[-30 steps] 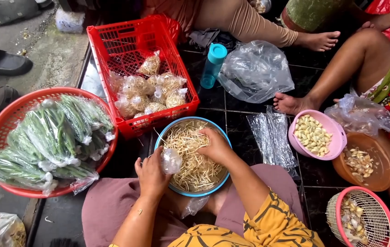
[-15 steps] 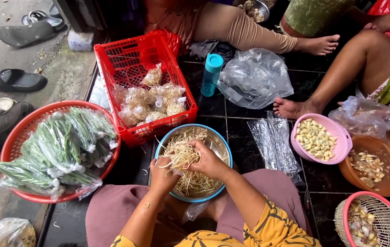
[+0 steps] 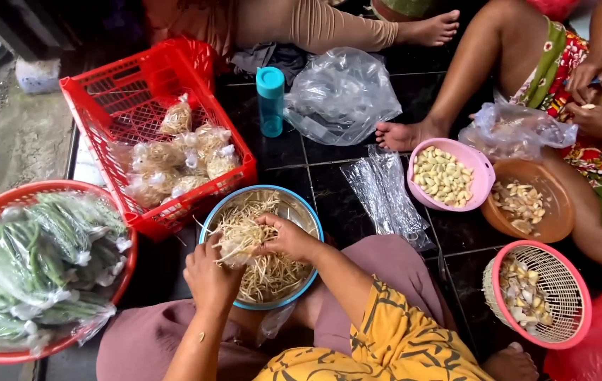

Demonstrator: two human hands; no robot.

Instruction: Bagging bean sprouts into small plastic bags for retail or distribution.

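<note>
Between the two hands, over the near half of a blue-rimmed metal bowl (image 3: pixel 299 204), sits a small clear plastic bag (image 3: pixel 230 248) part-filled with bean sprouts (image 3: pixel 267 271). The left hand (image 3: pixel 209 276) is curled around the bag's lower side, fingers closed on the thin film. The right hand (image 3: pixel 288 238) comes in from the other side with fingers bunched, pinching a tuft of sprouts at the bag's mouth.

More sprouts lie loose in the bowl under and beyond both hands. They look light, limp and brittle: thin pale stems that tangle, snap if squeezed hard, and are probably damp, so they cling to fingers. A loose pinch from above, gathering many strands at once, seems the safest hold. The bag is soft, slippery film with no stiffness of its own; it appears best held at the rim, kept open with the fingers, with the filled bottom resting on the heap.

Beyond the left hand stands a red plastic crate (image 3: pixel 148 106) holding tied bags of sprouts (image 3: pixel 181 159). Further out to its left is a round red basket (image 3: pixel 26 194) with bagged green vegetables (image 3: pixel 40 261). Beyond the right hand lies a stack of flat clear bags (image 3: pixel 385 194), then a pink bowl (image 3: pixel 481 173) of peeled garlic cloves (image 3: pixel 442 176).
</note>
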